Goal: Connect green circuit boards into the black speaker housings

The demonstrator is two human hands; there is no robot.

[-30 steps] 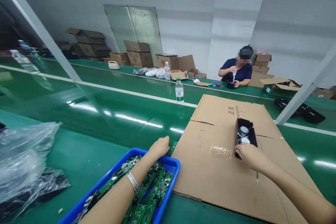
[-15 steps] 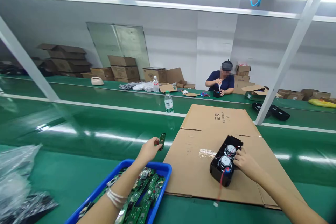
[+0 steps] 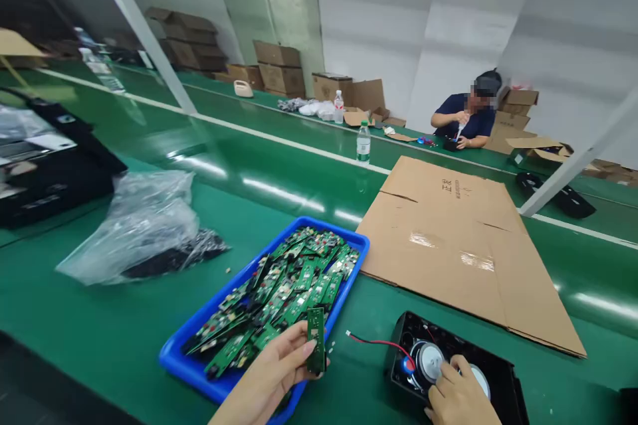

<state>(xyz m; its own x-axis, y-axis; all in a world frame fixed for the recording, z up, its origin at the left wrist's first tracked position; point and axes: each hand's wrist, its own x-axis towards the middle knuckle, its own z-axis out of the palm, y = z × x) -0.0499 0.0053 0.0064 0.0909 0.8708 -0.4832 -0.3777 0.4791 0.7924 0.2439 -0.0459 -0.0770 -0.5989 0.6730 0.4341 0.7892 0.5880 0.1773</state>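
Observation:
Between the thumb and fingers of my left hand [image 3: 282, 368] is a small green circuit board [image 3: 316, 339], held upright over the near right edge of a blue tray [image 3: 187, 368]. Many similar boards [image 3: 294, 285] lie heaped in that tray. My right hand [image 3: 461, 392] is over a black speaker housing [image 3: 503, 378] at the lower right, its curled fingers at the two round silver speakers [image 3: 429, 360]. What those fingers grip is hidden. A red and black wire [image 3: 379, 342] with a white plug runs left out of the housing.
Flat cardboard [image 3: 448, 246] lies beyond the housing. A plastic bag [image 3: 144, 226] and a black case [image 3: 54, 172] are on the left. A water bottle [image 3: 363, 144] stands farther back. Across the benches, a person [image 3: 466, 113] works near cardboard boxes [image 3: 282, 70].
The view has turned left and down. The black housing has come off the cardboard to the green table nearer me. My left hand, still with the board, has moved back over the tray's edge.

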